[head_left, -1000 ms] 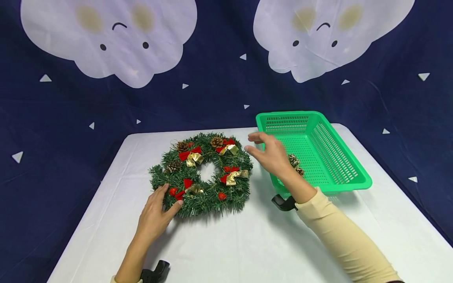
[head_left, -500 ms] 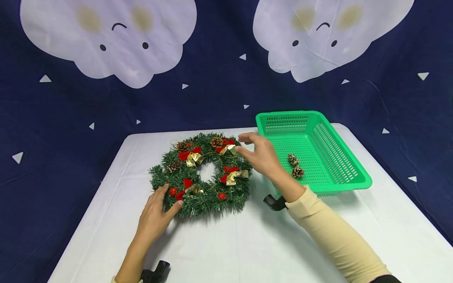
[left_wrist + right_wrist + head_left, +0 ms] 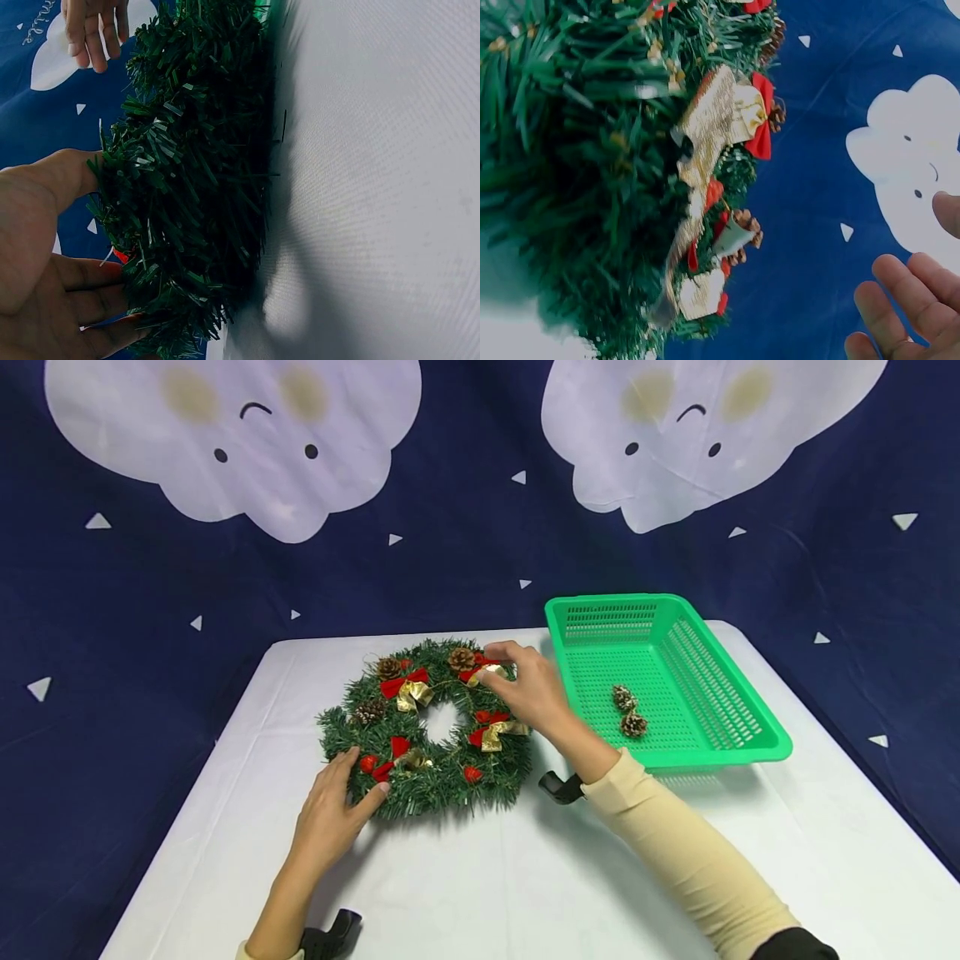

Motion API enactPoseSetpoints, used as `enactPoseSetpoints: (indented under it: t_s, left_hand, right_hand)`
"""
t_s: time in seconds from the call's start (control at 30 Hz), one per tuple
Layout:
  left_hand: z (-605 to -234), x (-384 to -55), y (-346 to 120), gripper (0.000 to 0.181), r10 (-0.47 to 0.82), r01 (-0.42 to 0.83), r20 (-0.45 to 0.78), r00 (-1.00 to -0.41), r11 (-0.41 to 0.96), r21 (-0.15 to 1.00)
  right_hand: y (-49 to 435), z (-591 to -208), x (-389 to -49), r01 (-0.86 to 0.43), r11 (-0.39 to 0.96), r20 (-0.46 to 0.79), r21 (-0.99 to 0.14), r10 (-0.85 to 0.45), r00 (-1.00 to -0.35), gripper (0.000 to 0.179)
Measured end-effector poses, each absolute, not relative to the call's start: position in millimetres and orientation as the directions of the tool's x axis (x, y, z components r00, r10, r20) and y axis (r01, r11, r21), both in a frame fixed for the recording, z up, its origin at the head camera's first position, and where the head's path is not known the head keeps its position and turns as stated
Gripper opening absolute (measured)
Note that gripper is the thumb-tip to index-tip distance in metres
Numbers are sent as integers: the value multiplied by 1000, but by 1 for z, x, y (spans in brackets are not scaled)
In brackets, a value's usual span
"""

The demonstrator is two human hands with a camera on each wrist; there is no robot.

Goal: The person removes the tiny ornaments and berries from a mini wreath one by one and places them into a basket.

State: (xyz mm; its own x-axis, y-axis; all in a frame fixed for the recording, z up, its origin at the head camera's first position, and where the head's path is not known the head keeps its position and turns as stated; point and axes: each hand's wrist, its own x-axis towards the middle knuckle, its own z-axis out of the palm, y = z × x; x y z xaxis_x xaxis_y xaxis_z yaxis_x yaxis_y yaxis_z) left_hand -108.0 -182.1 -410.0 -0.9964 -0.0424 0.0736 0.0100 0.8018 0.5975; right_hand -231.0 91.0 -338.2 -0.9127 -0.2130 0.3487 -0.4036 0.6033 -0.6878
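Left of the green basket [image 3: 712,677] lies the wreath [image 3: 442,777], the left hand [image 3: 330,810] spread at its near left edge, while the right hand [image 3: 534,689], fingers parted and empty, has moved left over the far right bow [image 3: 468,676], seemingly where work now centres.

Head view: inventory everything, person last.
Draped table: 1, white, centre
Round tinsel wreath: 1, green, on table
Ribbon bows: 4, red and gold, on wreath
Open pinecones: 3, brown, on wreath
Berries: several, red, on wreath
Rectangular plastic basket: 1, green, table's right
Frosted pinecones: 2, brown and white, in basket
Cloud print backdrop: 1, navy and white, behind table
Wrist devices: 2, black, wrists
Armband: 1, black, right forearm
Sleeves: 2, beige, arms
Left hand: 1, on wreath's near left edge
Right hand: 1, fingers over upper right bow
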Motion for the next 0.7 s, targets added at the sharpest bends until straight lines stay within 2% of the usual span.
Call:
enactPoseSetpoints:
  t_s: [0.4, 0.7]
  left_hand:
    - [-412, -109, -183, 79, -39, 14, 77, -996, 806, 592]
    - [-414, -109, -182, 77, -41, 26, 100, -994, 807, 590]
  right_hand:
    - [65, -350, -227, -418, 547, 334, -726, -251, -909, 42]
    - [46, -356, -234, -417, 560, 313, -716, -277, -908, 42]
